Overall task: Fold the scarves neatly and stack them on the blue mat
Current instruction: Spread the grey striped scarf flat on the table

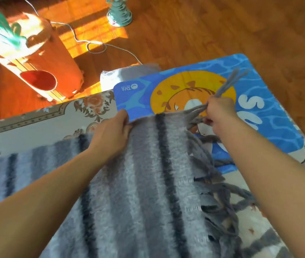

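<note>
A fluffy grey scarf (pixel 144 174) with dark and pale stripes and a tasselled fringe lies stretched toward me across the floral rug. Its far end overlaps the near edge of the blue mat (pixel 263 101), which shows a yellow swim ring. My left hand (pixel 112 133) grips the scarf's far left corner. My right hand (pixel 220 114) pinches the far right corner by its tassels, and a few grey tassels (pixel 229 82) stick up above the fingers. More fringe trails down the scarf's right side.
A beige floral rug (pixel 41 125) lies under the scarf and mat on a wooden floor (pixel 213 32). An orange carrot-shaped tube (pixel 41 62) stands at the far left. A white cable (pixel 95 45) runs past a teal stand (pixel 119 13). A grey folded cloth in plastic (pixel 129 73) sits behind the mat.
</note>
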The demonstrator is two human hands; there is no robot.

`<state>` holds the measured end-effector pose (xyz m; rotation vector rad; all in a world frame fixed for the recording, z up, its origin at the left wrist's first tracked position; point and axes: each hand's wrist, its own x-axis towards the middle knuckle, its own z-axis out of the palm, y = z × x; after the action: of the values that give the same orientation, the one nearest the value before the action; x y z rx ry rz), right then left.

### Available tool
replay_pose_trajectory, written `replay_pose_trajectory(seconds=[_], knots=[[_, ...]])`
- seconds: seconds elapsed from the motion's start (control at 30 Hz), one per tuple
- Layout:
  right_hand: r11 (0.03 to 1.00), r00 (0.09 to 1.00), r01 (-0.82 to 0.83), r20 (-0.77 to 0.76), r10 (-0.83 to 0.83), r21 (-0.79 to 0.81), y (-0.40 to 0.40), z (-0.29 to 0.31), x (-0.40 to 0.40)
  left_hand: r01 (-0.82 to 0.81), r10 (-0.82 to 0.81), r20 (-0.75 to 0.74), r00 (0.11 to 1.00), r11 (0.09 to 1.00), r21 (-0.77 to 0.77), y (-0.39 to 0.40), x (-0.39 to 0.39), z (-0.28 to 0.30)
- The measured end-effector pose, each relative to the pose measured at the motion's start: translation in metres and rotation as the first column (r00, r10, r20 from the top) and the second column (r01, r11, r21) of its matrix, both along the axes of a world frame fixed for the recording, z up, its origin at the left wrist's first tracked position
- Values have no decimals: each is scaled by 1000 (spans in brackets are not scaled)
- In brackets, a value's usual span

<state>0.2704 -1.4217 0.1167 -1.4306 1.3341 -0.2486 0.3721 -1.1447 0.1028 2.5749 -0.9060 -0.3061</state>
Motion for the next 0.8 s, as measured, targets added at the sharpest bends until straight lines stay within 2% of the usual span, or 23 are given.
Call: replay_pose_trajectory(seconds=[0.07,0.1,0.17,0.2,0.27,0.33,0.4,0.43,0.5,0.6,0.7,0.73,0.8], knots=[[974,1000,7,19,-12,229,2,-18,6,40,-33,-40,999,977,211,-12,7,-20],[961,999,-26,-15,32,275,5,-30,4,76,-67,-40,997,952,295,-16,7,-32],[967,976,-173,-100,193,185,15,-41,-6,91,-99,2,995,917,388,-20,5,-48],[958,949,-280,-134,285,60,20,-40,-14,64,-83,34,996,920,386,-20,2,-53],[846,845,-518,-232,482,-130,34,-31,-39,13,-46,106,993,955,297,-20,-10,-57],[703,693,-706,-288,661,-87,46,-25,-66,59,-96,183,978,979,196,-16,-35,-53],[598,558,-801,-316,767,36,50,-30,-84,149,-187,175,967,967,208,-7,-69,-48],[568,515,-820,-341,786,71,47,-34,-87,178,-209,92,974,948,262,-2,-84,-47],[561,489,-820,-367,791,115,31,-36,-84,219,-200,-90,976,886,408,5,-105,-53],[507,425,-819,-312,850,268,9,-24,-76,234,-205,-114,972,829,508,4,-109,-62],[386,272,-868,-350,897,314,9,-26,-79,228,-188,-130,974,822,522,-3,-107,-61],[380,272,-876,-348,897,297,11,-27,-79,227,-183,-136,974,816,532,-4,-108,-61],[459,377,-847,-306,874,269,3,-23,-79,226,-178,-140,974,804,550,-4,-109,-61]])
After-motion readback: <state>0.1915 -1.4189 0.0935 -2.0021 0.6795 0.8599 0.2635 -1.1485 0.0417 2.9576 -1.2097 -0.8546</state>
